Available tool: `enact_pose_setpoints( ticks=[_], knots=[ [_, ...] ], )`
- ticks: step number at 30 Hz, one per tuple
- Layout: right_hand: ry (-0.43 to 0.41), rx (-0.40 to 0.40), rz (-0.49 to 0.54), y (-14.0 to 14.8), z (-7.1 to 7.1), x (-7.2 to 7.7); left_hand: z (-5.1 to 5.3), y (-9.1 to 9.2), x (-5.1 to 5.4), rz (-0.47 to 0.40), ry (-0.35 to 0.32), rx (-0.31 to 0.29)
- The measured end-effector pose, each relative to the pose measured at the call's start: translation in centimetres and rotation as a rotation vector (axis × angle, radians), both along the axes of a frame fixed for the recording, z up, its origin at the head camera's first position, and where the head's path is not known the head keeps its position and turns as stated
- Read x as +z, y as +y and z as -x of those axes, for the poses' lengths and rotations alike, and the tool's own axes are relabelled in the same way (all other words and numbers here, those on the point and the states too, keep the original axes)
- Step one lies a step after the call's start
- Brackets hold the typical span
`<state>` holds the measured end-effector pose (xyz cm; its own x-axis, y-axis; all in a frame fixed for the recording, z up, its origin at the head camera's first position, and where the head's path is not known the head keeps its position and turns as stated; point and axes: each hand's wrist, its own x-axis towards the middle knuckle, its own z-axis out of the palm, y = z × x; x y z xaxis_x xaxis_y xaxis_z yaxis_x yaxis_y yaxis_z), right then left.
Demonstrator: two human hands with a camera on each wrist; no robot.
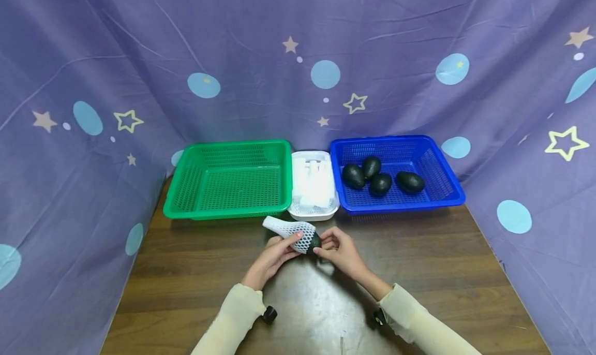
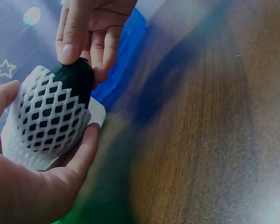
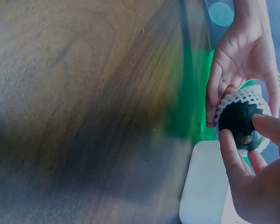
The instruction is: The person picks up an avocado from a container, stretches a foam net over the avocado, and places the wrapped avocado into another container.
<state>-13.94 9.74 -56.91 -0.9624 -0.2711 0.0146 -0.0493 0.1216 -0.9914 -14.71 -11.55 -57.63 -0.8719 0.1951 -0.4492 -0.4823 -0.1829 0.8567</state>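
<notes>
Your avocado [image 1: 315, 242] is between your two hands over the counter [image 1: 186, 267], on the near side of the white basket [image 1: 313, 217]. Its lower part sits inside a white foam net [image 1: 284, 226]; the dark end facing your right hand [image 1: 343, 252] is bare. Left hand [image 1: 271, 258]: clamped round the netted part, thumb on one side, fingers on the other. Right hand: fingertips and thumb pinching the bare end.

Handling, my judgement: fruit is moderately heavy for its size, firm, smooth-skinned, a bit slippery, and could bruise if you squeeze hard. Net is very light, soft, stretchy, could tear or bunch at the edge. Best hold: cup the fat netted middle with your left, keep right fingertips on the bare end, clear of the net's edge.

Around you: more foam nets [image 1: 316, 181] stacked in the white basket; green basket [image 1: 228, 212] to the left, no fruit in it; blue basket [image 1: 400, 209] to the right with four loose avocados [image 1: 354, 176].

Text: no brand, label or writing you can read. Right wrist view is dim, so the pale round mark on the bare end is probably a stem scar, possibly a sticker.
</notes>
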Motion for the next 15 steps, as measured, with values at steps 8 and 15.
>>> enact_pose_setpoints(
  ticks=[8, 15],
  knots=[
    [0.046, 0.021, -0.010, -0.2, -0.4, 0.3, -0.6, 0.1, -0.1, -0.088, -0.026, -0.019],
    [0.060, 0.024, -0.018, -0.4, -0.7, 0.1, -1.3, 0.2, -0.2, -0.157, -0.059, -0.020]
  ],
)
